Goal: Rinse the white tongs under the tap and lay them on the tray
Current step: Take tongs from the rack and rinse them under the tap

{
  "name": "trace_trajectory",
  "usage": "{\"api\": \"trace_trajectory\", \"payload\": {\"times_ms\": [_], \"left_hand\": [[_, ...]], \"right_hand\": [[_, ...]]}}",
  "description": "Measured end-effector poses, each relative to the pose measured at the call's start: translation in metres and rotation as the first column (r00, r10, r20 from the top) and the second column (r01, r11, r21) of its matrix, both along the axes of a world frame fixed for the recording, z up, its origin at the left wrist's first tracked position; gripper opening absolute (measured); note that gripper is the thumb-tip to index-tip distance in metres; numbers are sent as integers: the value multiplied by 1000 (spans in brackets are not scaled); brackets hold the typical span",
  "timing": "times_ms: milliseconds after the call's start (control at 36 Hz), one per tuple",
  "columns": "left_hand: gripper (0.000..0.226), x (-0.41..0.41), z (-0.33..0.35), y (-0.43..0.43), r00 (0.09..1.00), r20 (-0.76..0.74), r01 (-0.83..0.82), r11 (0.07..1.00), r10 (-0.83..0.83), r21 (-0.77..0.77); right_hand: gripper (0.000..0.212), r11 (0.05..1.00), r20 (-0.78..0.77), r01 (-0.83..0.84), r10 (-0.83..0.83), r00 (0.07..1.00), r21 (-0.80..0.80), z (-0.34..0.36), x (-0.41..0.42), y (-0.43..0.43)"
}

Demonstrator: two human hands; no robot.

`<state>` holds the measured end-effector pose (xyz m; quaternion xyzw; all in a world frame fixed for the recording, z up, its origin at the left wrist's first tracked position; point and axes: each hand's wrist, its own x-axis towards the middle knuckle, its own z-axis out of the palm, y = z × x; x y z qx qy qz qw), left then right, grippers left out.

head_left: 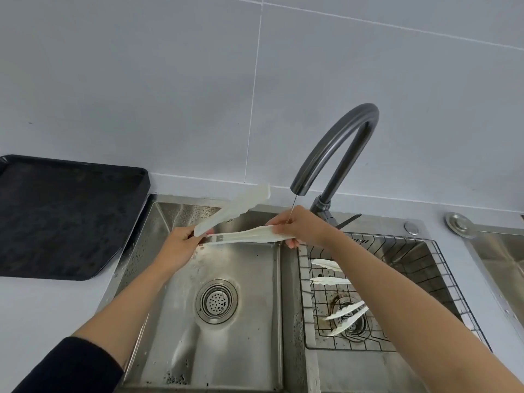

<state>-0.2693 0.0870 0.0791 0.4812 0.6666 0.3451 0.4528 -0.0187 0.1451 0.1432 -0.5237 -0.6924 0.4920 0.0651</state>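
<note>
Near edge of my view, lower left: a black sleeve, with both bare forearms reaching up toward the frame's centre. Below them lies the left basin with its round strainer drain, and open room stands all around the drain. To the right, across the dividing ridge, a wire basket sits in the right basin and holds other white tongs, partly hidden by the right forearm. At centre, above the far edge of the left basin, the white tongs are held in the air, their two arms spread apart: one points to the upper right, the other lies nearly level. The left hand has its fingers curled round the hinge end; the right hand pinches the tip of the level arm. A thin water stream falls onto the right hand. At left, the black tray rests on the counter, its right edge touching the sink's rim, well apart from the tongs. Farthest, the dark tap arches before the grey tiled wall.
</note>
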Motion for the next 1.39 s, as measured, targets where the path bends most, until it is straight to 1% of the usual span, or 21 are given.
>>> {"api": "trace_trajectory", "payload": {"times_ms": [83,139,222,250,306,389,444,528,583,611,667,722,750,833,917,972,1028,1083,1194,1306,1389], "left_hand": [[21,0,3,0,1000,5,-22,1000,22,5],[24,-2,3,2,999,5,-46,999,46,18],[23,-3,3,3,997,-13,-75,996,75,38],[21,-2,4,3,997,-25,-74,996,75,44],[21,1,8,3,998,-46,-48,996,52,76],[33,6,11,2,995,-86,-35,993,45,113],[32,8,12,2,996,-75,-43,993,51,112],[19,7,11,2,996,-87,-29,993,39,115],[19,6,12,0,996,-81,-11,991,21,132],[21,6,12,0,997,-74,-4,991,14,136],[24,4,12,-1,998,-63,-11,993,19,121],[19,1,11,-1,998,-56,-23,995,29,98],[16,-1,10,-1,998,-52,-25,996,29,82],[23,-7,6,0,1000,-18,-21,1000,22,14],[28,-11,5,0,999,54,14,996,-9,-92],[29,-12,6,-2,996,60,75,986,-67,-146],[25,-8,8,-2,992,21,129,981,-127,-146],[17,-2,10,-1,990,-20,134,986,-137,-102],[25,5,12,2,989,-73,128,991,-131,-46],[19,15,14,5,997,-34,69,997,-68,19],[9,26,13,5,995,-32,94,995,-93,42]], "right_hand": [[33,981,-136,5,-32,990,-193,5,4,3],[37,956,-170,-17,-34,985,-292,9,2,5],[38,949,-176,-19,-39,984,-316,10,0,6],[37,962,-149,-5,-37,988,-274,8,-1,6],[32,994,-29,6,-9,1000,-110,5,-6,6],[23,996,160,-16,1,987,91,-1,-16,8],[31,983,232,-8,-36,972,186,-4,-21,9],[56,956,341,-56,-48,939,289,-12,-24,10],[58,951,369,-79,-39,929,299,-13,-25,9],[54,956,351,-76,-29,936,282,-11,-25,8],[34,974,264,-55,-5,964,218,-3,-23,7],[20,993,142,-16,-1,990,116,3,-19,5],[23,999,77,-2,-2,997,49,6,-16,4],[37,994,-66,-14,6,998,-110,9,-9,3],[36,963,-190,-19,-34,981,-269,13,-6,3],[33,929,-251,-19,-80,965,-370,17,-6,2],[28,907,-262,-29,-91,961,-420,20,-6,0],[25,900,-259,-29,-94,961,-435,22,-5,-2],[25,891,-268,-8,-128,955,-454,24,2,-3],[31,864,-297,-10,-162,941,-504,24,15,-7],[33,847,-308,-67,-117,944,-528,21,24,-14]]}}
